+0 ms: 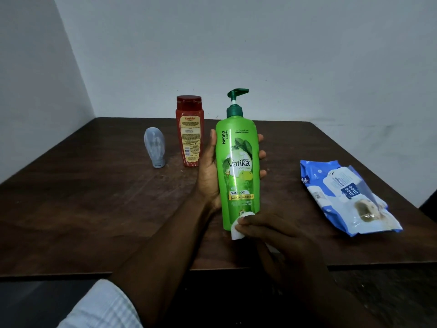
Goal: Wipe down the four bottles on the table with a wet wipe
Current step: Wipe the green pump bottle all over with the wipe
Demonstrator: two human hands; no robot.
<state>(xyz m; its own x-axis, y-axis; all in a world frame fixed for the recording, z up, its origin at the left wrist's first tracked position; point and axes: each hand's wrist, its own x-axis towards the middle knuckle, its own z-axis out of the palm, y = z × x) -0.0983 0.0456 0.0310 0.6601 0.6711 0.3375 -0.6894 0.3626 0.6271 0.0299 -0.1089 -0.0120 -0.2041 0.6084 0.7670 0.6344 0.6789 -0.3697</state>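
Note:
My left hand (208, 171) grips a tall green pump bottle (238, 166) from behind, holding it upright above the table, label facing me. My right hand (272, 230) presses a folded white wet wipe (236, 229) against the bottle's lower front. A red flip-cap bottle (190, 131) stands upright farther back on the left. A small grey tube-shaped bottle (155, 147) stands on its cap to the left of the red one. A fourth bottle is not in view.
A blue and white wet-wipe pack (347, 197) lies flat on the right side of the dark wooden table (94, 197). The table sits in a corner between pale walls. Its near edge runs just below my hands.

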